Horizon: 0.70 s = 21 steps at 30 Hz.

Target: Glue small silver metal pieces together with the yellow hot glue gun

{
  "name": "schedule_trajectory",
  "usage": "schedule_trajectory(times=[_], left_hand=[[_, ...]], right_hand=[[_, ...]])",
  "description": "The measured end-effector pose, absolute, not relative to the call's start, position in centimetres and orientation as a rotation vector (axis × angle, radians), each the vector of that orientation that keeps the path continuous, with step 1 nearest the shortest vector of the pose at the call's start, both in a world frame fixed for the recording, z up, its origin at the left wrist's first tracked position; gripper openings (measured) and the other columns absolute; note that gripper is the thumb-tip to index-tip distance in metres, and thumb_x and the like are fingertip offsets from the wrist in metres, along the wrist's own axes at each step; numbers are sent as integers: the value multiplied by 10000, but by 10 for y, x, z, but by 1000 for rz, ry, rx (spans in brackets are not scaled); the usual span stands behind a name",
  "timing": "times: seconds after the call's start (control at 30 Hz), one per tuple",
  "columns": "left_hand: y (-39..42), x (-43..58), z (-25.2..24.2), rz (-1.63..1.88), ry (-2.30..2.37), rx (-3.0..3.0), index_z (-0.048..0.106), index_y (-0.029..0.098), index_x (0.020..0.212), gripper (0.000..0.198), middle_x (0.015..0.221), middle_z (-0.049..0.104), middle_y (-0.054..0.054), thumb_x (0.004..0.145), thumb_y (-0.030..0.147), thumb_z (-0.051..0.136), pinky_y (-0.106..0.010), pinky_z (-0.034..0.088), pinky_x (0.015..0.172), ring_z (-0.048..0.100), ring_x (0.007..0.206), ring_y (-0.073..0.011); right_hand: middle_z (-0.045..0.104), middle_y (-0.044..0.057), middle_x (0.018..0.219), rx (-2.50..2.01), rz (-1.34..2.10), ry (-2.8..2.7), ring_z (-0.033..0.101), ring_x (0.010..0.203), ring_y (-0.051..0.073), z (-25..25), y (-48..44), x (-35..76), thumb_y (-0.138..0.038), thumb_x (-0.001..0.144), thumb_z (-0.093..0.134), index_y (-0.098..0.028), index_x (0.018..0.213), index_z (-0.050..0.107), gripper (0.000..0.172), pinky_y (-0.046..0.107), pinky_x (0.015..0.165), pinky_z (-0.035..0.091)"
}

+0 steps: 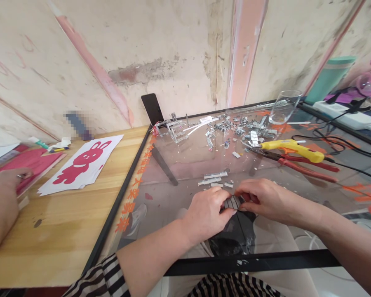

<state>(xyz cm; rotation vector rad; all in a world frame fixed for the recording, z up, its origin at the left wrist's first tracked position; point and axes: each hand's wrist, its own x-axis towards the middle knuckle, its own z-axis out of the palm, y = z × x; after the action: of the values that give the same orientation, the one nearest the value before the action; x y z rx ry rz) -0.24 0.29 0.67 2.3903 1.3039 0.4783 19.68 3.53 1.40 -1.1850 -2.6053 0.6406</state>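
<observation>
My left hand [208,211] and my right hand [266,197] meet low in the middle of the view, above a glass tabletop [185,161]. Between them is a small panel of grey strips [232,202] with dark gaps. Thumb and fingers of each hand pinch it from opposite sides, partly hiding it. Directly below lies a dark, shiny sheet [233,235], perhaps plastic film. Just beyond my fingers are several loose silvery strips [212,178].
Silvery scraps [231,126] lie at the back. To the right are a yellow glue gun [290,147], red-handled pliers [309,167], a drinking glass [285,108] and cables. A phone [152,108] leans on the wall. Another person's hand [14,178] is left, near bunny paper [83,163].
</observation>
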Motion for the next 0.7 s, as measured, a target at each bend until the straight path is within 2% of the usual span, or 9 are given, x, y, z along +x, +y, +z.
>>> schedule_trajectory(times=[0.23, 0.5, 0.7], left_hand=[[3, -1, 8, 465, 1312, 2377, 600, 178, 814, 81, 752, 589, -9, 789, 253, 616, -273, 419, 613, 564, 707, -168], [2, -2, 8, 461, 1317, 2374, 627, 177, 925, 156, 788, 618, -22, 794, 255, 596, -292, 461, 660, 583, 736, -180], [2, -4, 7, 469, 1298, 2367, 638, 166, 993, 236, 804, 617, -27, 766, 216, 596, -296, 465, 664, 572, 711, -175]], right_hand=[[614, -4, 663, -1182, 628, -2603, 536, 576, 137, 13, 35, 196, -141, 730, 593, -196, 834, 662, 136, 228, 536, 370], [634, -7, 653, -1192, 668, -2560, 543, 552, 117, 17, 40, 204, -209, 730, 612, -202, 885, 685, 170, 209, 521, 394], [613, -9, 650, -1238, 820, -2405, 543, 561, 121, 25, 39, 204, -259, 755, 610, -183, 912, 670, 185, 221, 531, 423]])
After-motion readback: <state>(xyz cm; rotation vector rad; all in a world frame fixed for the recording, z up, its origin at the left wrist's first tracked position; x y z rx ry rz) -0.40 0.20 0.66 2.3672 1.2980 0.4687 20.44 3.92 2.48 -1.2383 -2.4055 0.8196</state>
